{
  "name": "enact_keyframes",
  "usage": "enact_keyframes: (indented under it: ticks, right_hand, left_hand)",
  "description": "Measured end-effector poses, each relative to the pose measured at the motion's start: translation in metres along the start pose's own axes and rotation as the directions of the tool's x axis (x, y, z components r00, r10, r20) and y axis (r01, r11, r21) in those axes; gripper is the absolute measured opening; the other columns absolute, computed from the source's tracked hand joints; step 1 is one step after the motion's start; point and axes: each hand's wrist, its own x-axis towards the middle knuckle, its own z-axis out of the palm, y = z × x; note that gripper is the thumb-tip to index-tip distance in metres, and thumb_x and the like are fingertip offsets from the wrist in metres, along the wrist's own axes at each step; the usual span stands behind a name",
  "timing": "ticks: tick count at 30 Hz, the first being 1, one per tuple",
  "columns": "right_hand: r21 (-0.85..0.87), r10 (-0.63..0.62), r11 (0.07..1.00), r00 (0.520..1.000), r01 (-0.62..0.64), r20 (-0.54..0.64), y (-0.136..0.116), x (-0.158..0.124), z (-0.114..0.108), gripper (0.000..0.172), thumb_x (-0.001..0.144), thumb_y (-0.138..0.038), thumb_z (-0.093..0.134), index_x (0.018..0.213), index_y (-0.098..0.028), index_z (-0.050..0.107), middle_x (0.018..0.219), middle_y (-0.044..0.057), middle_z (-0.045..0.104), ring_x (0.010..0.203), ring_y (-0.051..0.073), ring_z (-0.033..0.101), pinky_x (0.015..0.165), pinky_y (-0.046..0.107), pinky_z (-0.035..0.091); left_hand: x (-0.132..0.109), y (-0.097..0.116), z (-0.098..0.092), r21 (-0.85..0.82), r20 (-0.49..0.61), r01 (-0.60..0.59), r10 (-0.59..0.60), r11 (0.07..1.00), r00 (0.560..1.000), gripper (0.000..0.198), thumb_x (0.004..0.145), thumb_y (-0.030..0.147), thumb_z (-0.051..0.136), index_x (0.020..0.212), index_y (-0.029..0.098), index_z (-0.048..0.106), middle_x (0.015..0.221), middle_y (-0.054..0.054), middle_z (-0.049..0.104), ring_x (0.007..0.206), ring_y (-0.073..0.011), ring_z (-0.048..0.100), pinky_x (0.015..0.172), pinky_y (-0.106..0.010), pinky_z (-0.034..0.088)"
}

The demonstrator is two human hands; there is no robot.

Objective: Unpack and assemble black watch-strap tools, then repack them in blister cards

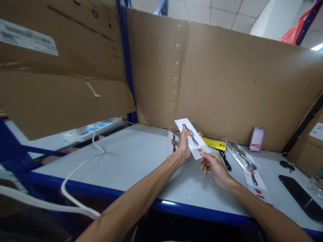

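Over the grey tabletop I hold up a white printed card [193, 136], tilted, with a picture of a black-handled tool and a small red and blue logo. My left hand [184, 145] grips its left side, thumb across the front and some fingers hidden behind. At its lower right corner, my right hand [214, 165] pinches the edge. Partly behind my left hand is a similar card [170, 148]. Just beyond my right hand lie a yellow card [215, 144] and a black-handled tool [225, 160]. Another white card [254, 185] lies farther right, beside clear plastic packaging [237, 156].
Cardboard walls [227, 80] enclose the back and left of the table [121, 148]. A power strip [93, 129] and white cable [73, 174] are at left. To the right are keys [287, 165], a black phone-like object [300, 196], a blurred-out item [256, 139] and a clear container [315, 186].
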Motion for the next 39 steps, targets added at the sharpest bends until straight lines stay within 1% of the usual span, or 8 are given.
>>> enact_keyframes:
  ticks: [4,7,12,18,24,29,34,39]
  right_hand:
    - [-0.033,0.026,0.999,0.998,-0.024,0.064,-0.002,-0.003,-0.002,0.046,0.074,-0.059,0.070,0.064,-0.016,0.061,0.051,0.002,0.061,0.039,0.010,0.050,0.039,0.023,0.037]
    - [-0.040,0.048,0.998,0.997,-0.046,0.053,0.000,-0.003,-0.005,0.045,0.076,-0.059,0.068,0.064,-0.017,0.058,0.050,0.001,0.060,0.038,0.010,0.050,0.039,0.022,0.036]
    - [-0.057,0.045,0.997,0.999,-0.046,-0.022,0.000,-0.001,-0.009,0.031,0.076,-0.044,0.069,0.064,-0.017,0.058,0.050,-0.002,0.058,0.037,0.008,0.047,0.037,0.021,0.033]
    - [-0.100,0.073,0.992,0.997,-0.075,-0.028,-0.006,-0.003,-0.008,0.022,0.076,-0.034,0.063,0.063,-0.017,0.057,0.047,-0.003,0.056,0.035,0.008,0.045,0.037,0.020,0.032]
    - [-0.098,0.075,0.992,0.997,-0.077,-0.031,-0.002,-0.002,-0.008,0.028,0.076,-0.041,0.066,0.064,-0.017,0.057,0.049,-0.001,0.058,0.036,0.008,0.046,0.037,0.021,0.032]
    - [-0.059,0.075,0.995,0.996,-0.078,-0.046,0.003,0.000,-0.008,0.024,0.072,-0.038,0.067,0.063,-0.017,0.057,0.048,-0.002,0.056,0.038,0.008,0.046,0.037,0.019,0.032]
    - [-0.019,0.109,0.994,0.992,-0.110,-0.062,0.003,0.001,-0.005,0.024,0.069,-0.037,0.069,0.064,-0.017,0.057,0.048,-0.003,0.054,0.038,0.008,0.045,0.036,0.019,0.032]
    - [0.007,0.087,0.996,0.995,-0.087,-0.058,0.003,0.003,-0.005,0.024,0.069,-0.037,0.070,0.066,-0.016,0.059,0.051,-0.003,0.055,0.039,0.007,0.044,0.036,0.020,0.032]
  left_hand:
    - [-0.004,0.001,-0.006,0.049,0.002,-0.017,0.017,0.999,1.000,0.054,0.095,0.057,0.041,0.115,0.011,0.060,0.084,-0.013,0.073,0.073,-0.0264,0.073,0.074,-0.040,0.058]
    - [-0.003,0.001,-0.010,0.045,0.014,0.011,-0.012,0.999,1.000,0.054,0.096,0.055,0.037,0.118,0.011,0.059,0.087,-0.014,0.074,0.076,-0.0271,0.073,0.077,-0.043,0.058]
    - [0.000,0.000,-0.012,0.055,0.026,0.011,-0.012,0.998,1.000,0.054,0.097,0.055,0.036,0.119,0.012,0.059,0.089,-0.014,0.074,0.078,-0.0274,0.074,0.080,-0.045,0.057]
    - [-0.003,-0.003,-0.010,0.048,0.020,0.059,-0.060,0.997,0.998,0.052,0.098,0.053,0.034,0.114,0.011,0.061,0.088,-0.014,0.074,0.077,-0.0272,0.074,0.079,-0.045,0.058]
    - [-0.003,-0.002,-0.008,0.051,0.009,0.076,-0.076,0.996,0.997,0.050,0.098,0.052,0.035,0.109,0.012,0.062,0.086,-0.014,0.073,0.077,-0.0281,0.073,0.078,-0.045,0.058]
    - [0.002,-0.001,-0.011,0.048,0.046,0.096,-0.098,0.994,0.994,0.049,0.097,0.053,0.037,0.103,0.012,0.062,0.082,-0.013,0.072,0.075,-0.0275,0.073,0.075,-0.043,0.059]
    - [0.004,0.000,-0.011,0.048,0.036,0.101,-0.103,0.994,0.994,0.049,0.096,0.057,0.039,0.099,0.013,0.061,0.081,-0.013,0.072,0.075,-0.0275,0.073,0.074,-0.043,0.059]
    - [0.008,0.001,-0.011,0.024,0.032,0.093,-0.094,0.995,0.995,0.054,0.095,0.061,0.036,0.098,0.013,0.060,0.082,-0.014,0.072,0.074,-0.0267,0.073,0.071,-0.041,0.058]
